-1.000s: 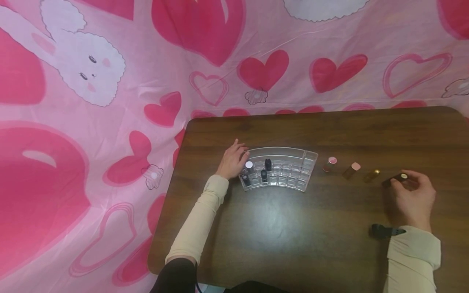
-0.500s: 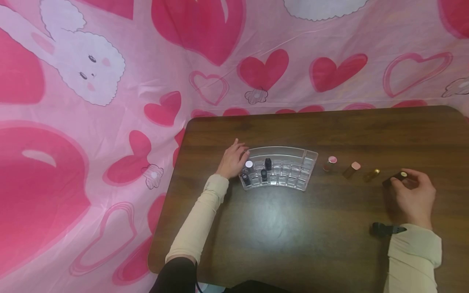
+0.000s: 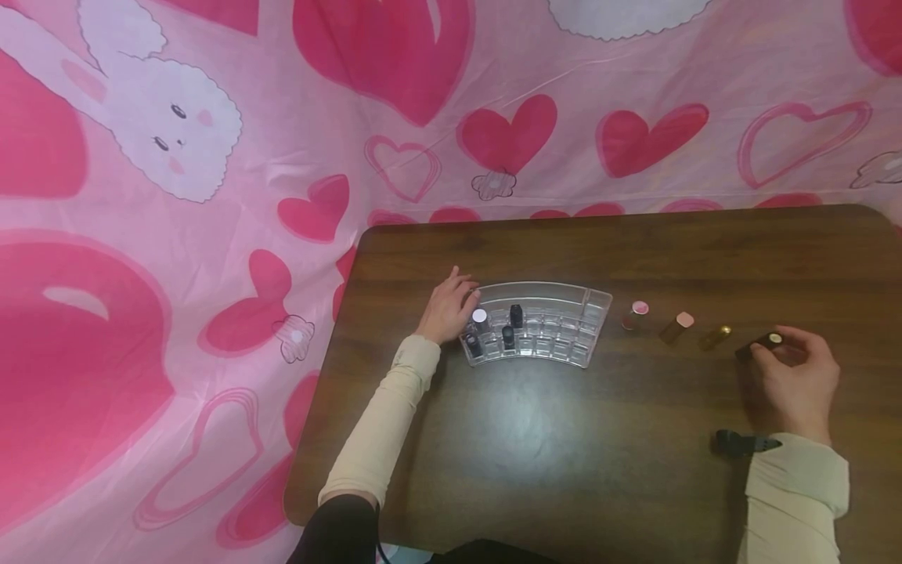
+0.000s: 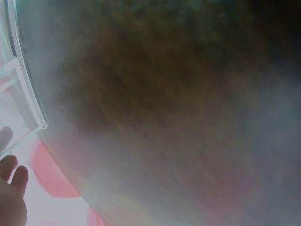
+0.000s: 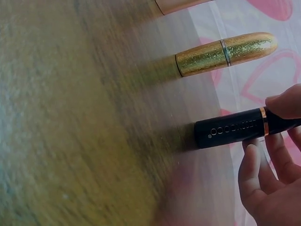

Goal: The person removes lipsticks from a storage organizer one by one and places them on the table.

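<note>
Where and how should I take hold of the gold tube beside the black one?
Probably pinch the gold tube just above its middle band, coming from your near side: it stands upright, its tip rounds off, and the rose tube and black tube flank it.

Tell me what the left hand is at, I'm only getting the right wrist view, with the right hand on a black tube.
Observer: In the head view, the left hand is at the left end of the clear organizer; I can't tell whether it is pressing on it.
Operator: Okay, is anything standing in that organizer?
Observer: Yes, four pieces: three dark tubes and a white-topped one.
Operator: And what comes past the rose tube at the top edge of my picture?
Observer: One more, a tube with a round pink top, standing between the rose tube and the organizer.
</note>
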Motion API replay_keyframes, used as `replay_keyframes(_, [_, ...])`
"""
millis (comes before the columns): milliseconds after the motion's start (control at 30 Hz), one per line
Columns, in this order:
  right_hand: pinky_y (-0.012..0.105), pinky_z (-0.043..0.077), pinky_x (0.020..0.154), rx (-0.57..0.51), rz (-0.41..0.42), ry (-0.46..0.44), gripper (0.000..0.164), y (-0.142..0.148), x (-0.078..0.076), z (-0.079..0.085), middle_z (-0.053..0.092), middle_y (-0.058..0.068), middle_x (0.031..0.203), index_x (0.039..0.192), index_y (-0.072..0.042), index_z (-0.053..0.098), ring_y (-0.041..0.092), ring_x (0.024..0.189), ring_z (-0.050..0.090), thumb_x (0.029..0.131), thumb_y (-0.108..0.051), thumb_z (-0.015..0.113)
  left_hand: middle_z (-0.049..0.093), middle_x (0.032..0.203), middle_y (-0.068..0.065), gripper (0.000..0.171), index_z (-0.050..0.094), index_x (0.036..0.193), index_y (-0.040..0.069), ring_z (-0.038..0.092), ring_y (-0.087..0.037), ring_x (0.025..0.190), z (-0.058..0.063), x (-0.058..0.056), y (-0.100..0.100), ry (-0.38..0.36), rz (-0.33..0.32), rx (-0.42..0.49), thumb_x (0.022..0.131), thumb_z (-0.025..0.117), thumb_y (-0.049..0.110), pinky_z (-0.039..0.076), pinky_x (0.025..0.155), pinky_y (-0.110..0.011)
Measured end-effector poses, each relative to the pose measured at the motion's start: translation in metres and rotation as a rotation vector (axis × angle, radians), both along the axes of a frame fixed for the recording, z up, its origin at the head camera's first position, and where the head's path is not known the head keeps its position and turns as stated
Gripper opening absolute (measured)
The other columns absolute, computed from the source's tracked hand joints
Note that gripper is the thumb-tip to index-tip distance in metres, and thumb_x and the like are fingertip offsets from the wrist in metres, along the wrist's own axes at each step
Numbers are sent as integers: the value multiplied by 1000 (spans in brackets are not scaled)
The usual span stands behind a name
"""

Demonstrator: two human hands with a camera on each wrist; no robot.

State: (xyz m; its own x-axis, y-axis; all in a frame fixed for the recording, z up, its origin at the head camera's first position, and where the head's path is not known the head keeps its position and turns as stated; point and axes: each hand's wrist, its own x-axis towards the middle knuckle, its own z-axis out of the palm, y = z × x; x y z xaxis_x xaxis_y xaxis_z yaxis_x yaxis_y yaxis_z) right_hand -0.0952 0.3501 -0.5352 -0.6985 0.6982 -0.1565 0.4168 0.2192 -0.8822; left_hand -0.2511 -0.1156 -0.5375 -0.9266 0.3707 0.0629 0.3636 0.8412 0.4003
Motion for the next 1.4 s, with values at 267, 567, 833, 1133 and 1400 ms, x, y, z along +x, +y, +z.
replay_keyframes(267, [12,32,71,-17,-20,40,31,0,0,-1,50,-29,83,106,-34,61,-10,78,47,85,-11,65,46,148,-4,47,58,131,14,15,-18,151,1,2,0,-6,6,12,100,37,42,21,121,-42])
replay_keyframes(567, [11,33,69,-2,-10,42,32,-1,1,3,50,-30,86,109,-32,62,-12,79,46,85,-12,66,47,148,-4,45,59,130,13,16,-19,151,1,1,0,0,4,14,100,39,40,22,121,-43])
replay_keyframes(833, [11,32,72,20,4,67,32,-1,2,2,49,-31,88,109,-33,61,-13,81,45,85,-13,67,47,148,-5,46,59,130,13,17,-20,151,0,1,-1,8,-3,14,100,38,42,23,121,-43])
replay_keyframes(1133, [10,32,72,12,-10,114,30,-2,4,3,52,-30,87,103,-33,62,-12,81,47,83,-11,68,48,147,-5,48,59,130,13,17,-20,151,1,1,0,11,-6,2,100,36,42,23,120,-43])
replay_keyframes(1400, [10,32,71,-12,-26,113,28,0,5,6,53,-29,86,105,-33,61,-11,81,48,85,-14,67,48,147,-6,46,59,130,13,18,-21,151,2,2,0,12,-3,5,100,38,40,23,120,-44])
